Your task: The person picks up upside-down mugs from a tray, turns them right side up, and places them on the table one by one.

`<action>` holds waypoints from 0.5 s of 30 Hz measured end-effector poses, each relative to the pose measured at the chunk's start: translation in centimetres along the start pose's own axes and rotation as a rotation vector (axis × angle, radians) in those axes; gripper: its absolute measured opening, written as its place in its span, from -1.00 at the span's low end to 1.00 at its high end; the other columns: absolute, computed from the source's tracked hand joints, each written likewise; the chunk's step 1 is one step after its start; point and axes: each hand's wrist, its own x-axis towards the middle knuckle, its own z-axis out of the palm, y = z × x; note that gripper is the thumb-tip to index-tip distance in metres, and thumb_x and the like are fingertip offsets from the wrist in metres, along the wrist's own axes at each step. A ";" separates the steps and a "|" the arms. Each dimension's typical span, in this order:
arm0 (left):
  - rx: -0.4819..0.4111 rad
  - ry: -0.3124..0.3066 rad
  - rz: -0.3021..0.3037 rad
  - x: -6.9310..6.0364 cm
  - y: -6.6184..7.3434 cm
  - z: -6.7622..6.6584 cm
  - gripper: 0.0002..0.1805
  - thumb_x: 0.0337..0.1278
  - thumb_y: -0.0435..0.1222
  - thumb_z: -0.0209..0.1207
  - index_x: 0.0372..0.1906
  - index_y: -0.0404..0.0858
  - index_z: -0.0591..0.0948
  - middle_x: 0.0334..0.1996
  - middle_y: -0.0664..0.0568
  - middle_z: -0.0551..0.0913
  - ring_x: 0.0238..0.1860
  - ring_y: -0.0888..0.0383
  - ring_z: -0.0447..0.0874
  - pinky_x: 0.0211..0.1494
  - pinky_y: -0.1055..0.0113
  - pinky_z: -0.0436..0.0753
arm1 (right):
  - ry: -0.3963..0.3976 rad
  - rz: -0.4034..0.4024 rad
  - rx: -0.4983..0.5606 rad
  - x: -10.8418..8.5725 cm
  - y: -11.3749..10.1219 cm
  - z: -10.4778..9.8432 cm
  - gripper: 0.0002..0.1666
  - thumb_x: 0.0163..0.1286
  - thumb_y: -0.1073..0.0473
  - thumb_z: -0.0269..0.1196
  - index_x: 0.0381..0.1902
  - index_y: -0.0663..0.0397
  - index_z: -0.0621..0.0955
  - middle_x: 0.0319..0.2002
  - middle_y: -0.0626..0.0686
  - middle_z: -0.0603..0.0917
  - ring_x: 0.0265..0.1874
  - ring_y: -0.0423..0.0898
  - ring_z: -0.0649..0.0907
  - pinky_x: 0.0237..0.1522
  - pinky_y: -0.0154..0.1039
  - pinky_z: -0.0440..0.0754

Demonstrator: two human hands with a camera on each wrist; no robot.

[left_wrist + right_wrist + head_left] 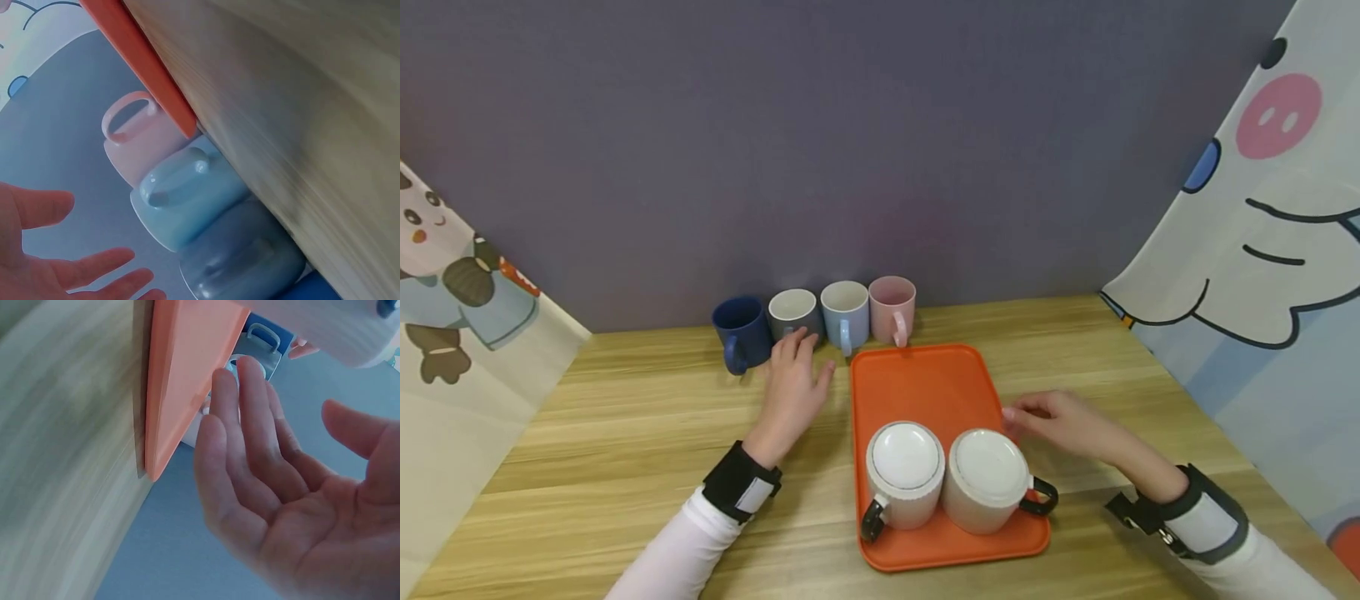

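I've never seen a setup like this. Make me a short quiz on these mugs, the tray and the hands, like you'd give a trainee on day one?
1. Fill in the blank: The two off-white mugs on the orange tray have ____ handles.
2. True or false: In the head view, the pink mug stands at the right end of the row of four mugs along the back.
3. Multiple choice: Which mug does the left hand partly overlap in the head view?
A) the pink mug
B) the dark gray mug
C) one of the off-white mugs

Key: 1. black; 2. true; 3. B
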 end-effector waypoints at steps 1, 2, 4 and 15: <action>-0.004 -0.006 -0.001 0.0 0.1 0.1 -0.50 0.18 -0.23 0.20 0.14 -0.44 0.47 0.25 -0.29 0.36 0.26 -0.24 0.24 0.23 -0.19 0.26 | -0.004 -0.001 -0.011 -0.3 -0.1 0.0 -0.62 0.45 -0.06 0.06 -0.21 0.07 0.67 -0.30 -0.06 0.72 -0.30 -0.17 0.65 -0.27 -0.36 0.58; -0.007 -0.010 -0.002 0.1 0.2 0.1 -0.50 0.18 -0.23 0.20 0.15 -0.44 0.47 0.26 -0.29 0.36 0.26 -0.24 0.24 0.24 -0.19 0.26 | -0.012 0.000 -0.009 -0.5 -0.1 0.0 -0.62 0.45 -0.07 0.06 -0.20 0.07 0.67 -0.30 -0.06 0.71 -0.30 -0.18 0.64 -0.28 -0.36 0.58; -0.012 -0.012 -0.003 0.1 0.5 0.3 -0.50 0.18 -0.24 0.21 0.15 -0.44 0.47 0.26 -0.28 0.36 0.27 -0.24 0.23 0.24 -0.20 0.25 | -0.025 -0.006 -0.001 -0.9 -0.2 0.1 -0.62 0.46 -0.05 0.05 -0.19 0.07 0.67 -0.30 -0.07 0.71 -0.31 -0.20 0.63 -0.29 -0.35 0.57; -0.024 0.012 0.034 0.5 1.4 1.2 -0.52 0.15 -0.25 0.22 0.11 -0.46 0.49 0.23 -0.29 0.38 0.24 -0.24 0.27 0.16 -0.20 0.33 | -0.163 -0.046 0.152 -3.0 0.2 0.6 -0.73 0.49 0.06 0.02 -0.25 0.00 0.63 -0.38 -0.11 0.63 -0.38 -0.32 0.56 -0.36 -0.36 0.56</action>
